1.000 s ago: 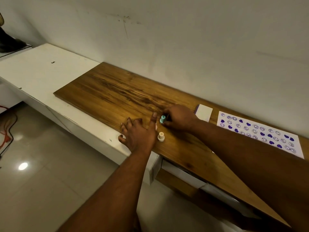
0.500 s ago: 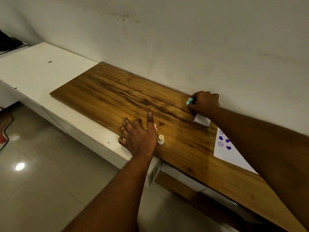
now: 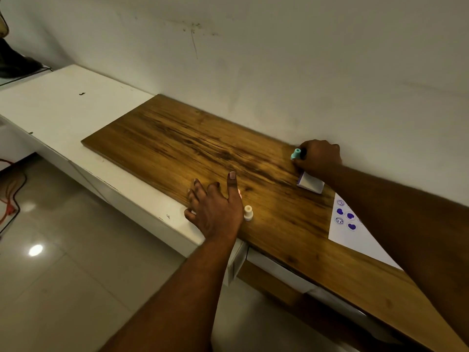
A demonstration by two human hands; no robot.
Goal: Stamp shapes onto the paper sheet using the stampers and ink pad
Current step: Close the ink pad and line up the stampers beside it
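Head view: right hand (image 3: 318,158) is now up at 2 o'clock by the wall, fingers curled round the teal stamper (image 3: 295,154). 1 s ago it was lifting that stamper beside the left hand, so pickup is done and inking looks next. Ink pad (image 3: 311,182) sits at 5 o'clock of that hand, touching or just apart, hard to tell. Left hand (image 3: 215,209) lies flat on the wooden board (image 3: 203,148), fingers spread, gripping nothing. Cream stamper (image 3: 248,212) stands upright at its 3 o'clock. Paper sheet (image 3: 347,236) is at 4 o'clock, partly behind the right forearm, and shows purple hearts and smileys. No brand, label or readable writing.
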